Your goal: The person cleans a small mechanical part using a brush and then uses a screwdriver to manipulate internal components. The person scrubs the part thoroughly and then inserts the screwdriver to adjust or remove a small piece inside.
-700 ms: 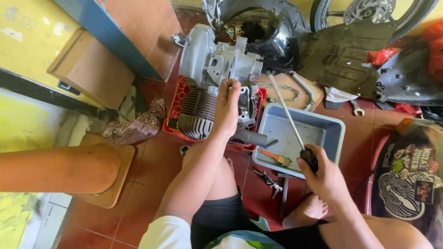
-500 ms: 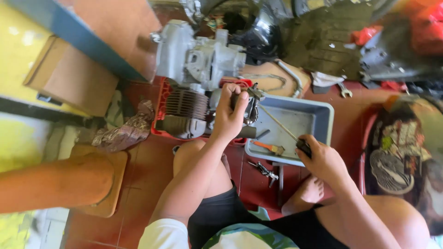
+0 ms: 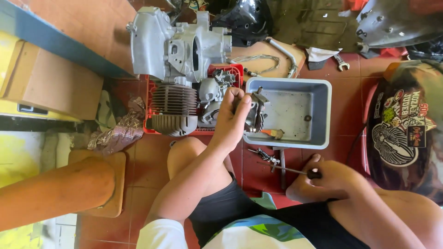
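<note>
The left hand [image 3: 232, 121] is clenched around a small grey metal engine part [image 3: 255, 113], perhaps a carburettor, though the fingers cover much of its body and its exact form is hard to make out; it is held over the near-left rim of the grey plastic tray [image 3: 323, 115], just beside the engine. The right hand [image 3: 333, 177] rests low by the person's foot, closed around the dark handle of a long screwdriver [image 3: 295, 171], whose thin shaft lies nearly level over the red tiled floor [image 3: 143, 157], pointing left toward a small metal fitting [image 3: 265, 156] lying there; the handle is mostly swallowed by the palm. The grey engine [image 3: 177, 50] sits on a red crate [image 3: 233, 71], its finned cylinder [image 3: 174, 107] pointing toward the person, and it hides nearly all of the crate, leaving only edges showing. Inside the tray lie a small orange-handled brush [image 3: 273, 133], partly hidden behind the held part, and a tiny dark ring [image 3: 308, 118] too small to identify. Behind the tray a wooden board [image 3: 258, 50] carries a bent metal pipe [image 3: 285, 54] and a loop of cable [image 3: 256, 59]. A spanner [image 3: 340, 62] lies on the floor past it. Dark plastic body panels [image 3: 397, 23] are cut off by the top edge. At right a stickered helmet [image 3: 406, 129] runs out of view, and at left a crumpled rag [image 3: 117, 131] lies near a wooden stool [image 3: 104, 184].
</note>
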